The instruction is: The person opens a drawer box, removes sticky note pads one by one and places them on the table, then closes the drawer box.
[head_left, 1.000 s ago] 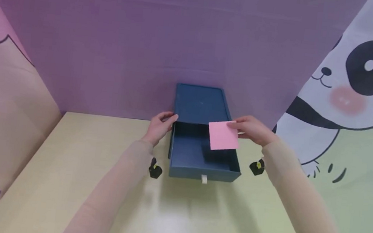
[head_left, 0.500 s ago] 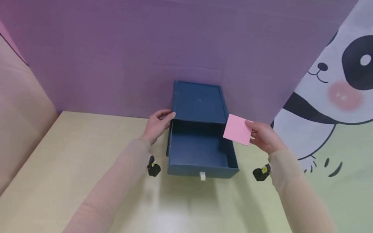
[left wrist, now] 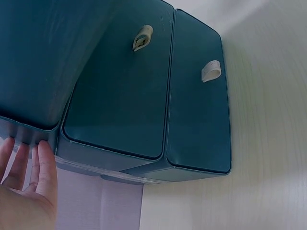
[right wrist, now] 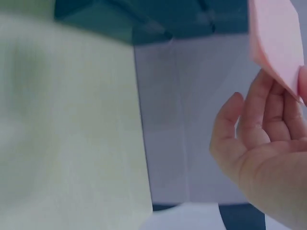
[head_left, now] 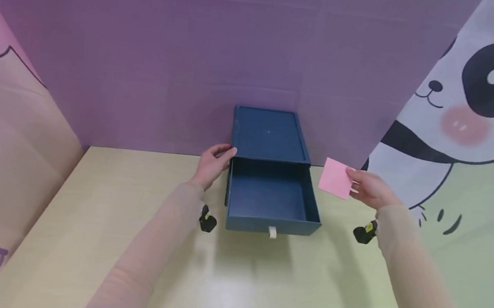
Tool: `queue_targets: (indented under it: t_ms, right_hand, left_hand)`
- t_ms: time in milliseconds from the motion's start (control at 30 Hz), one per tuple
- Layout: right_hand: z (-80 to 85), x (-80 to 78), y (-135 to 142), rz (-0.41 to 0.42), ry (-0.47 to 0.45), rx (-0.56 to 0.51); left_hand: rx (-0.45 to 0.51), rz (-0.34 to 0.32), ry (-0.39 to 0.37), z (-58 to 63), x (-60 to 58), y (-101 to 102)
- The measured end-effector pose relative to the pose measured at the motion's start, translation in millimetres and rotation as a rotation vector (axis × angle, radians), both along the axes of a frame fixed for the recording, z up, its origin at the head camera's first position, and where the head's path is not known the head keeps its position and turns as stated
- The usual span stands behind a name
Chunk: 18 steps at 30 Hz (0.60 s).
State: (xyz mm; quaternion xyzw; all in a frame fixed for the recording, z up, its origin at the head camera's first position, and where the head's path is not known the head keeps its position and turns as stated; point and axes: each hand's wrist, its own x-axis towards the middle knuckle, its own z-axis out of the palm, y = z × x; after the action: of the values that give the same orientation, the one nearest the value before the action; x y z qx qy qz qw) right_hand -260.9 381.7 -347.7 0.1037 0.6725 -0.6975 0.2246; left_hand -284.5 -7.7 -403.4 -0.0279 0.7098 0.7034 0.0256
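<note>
A dark blue drawer cabinet (head_left: pixel 269 134) stands against the back wall, its top drawer (head_left: pixel 273 226) pulled out with nothing seen inside. My left hand (head_left: pixel 213 165) rests at the cabinet's left front corner. In the left wrist view, the fingertips (left wrist: pixel 44 146) touch the cabinet's side with the fingers fairly straight, and two lower drawers (left wrist: pixel 127 81) with loop pulls are closed. To the right of the open drawer, my right hand (head_left: pixel 372 188) pinches a square pink sticky note pad (head_left: pixel 335 178) between thumb and fingers. The right wrist view shows the pad's (right wrist: pixel 280 40) thin edge.
A pale wood table (head_left: pixel 133 202) lies under the cabinet. Purple cloth (head_left: pixel 170 65) covers the back, and a panda-printed panel (head_left: pixel 438 144) rises on the right. A small white pull tab (head_left: pixel 272 232) sticks out from the open drawer's front.
The right hand has carried the pink sticky note pad from above the open drawer rightward, past the drawer's side. The left hand stays at the cabinet, and the drawer remains pulled out.
</note>
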Motion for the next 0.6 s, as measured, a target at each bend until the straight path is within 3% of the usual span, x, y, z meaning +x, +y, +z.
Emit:
queue_targets:
  t_ms: [133,300,600]
  right_hand:
    - [-2.6,-5.1,8.9,0.03,-0.006,0.159]
    - [-17.0,-8.7,18.7,0.028,0.008,0.342]
    - [-66.7,-6.2,35.0,0.086,-0.034,0.7]
  left_hand:
    - [0.006,0.002,0.016,0.7,0.9,-3.5]
    - [-0.002,0.007,0.006,-0.3,2.6,-7.5]
    - [-0.021,0.014,-0.002,-4.6,3.4,-9.8]
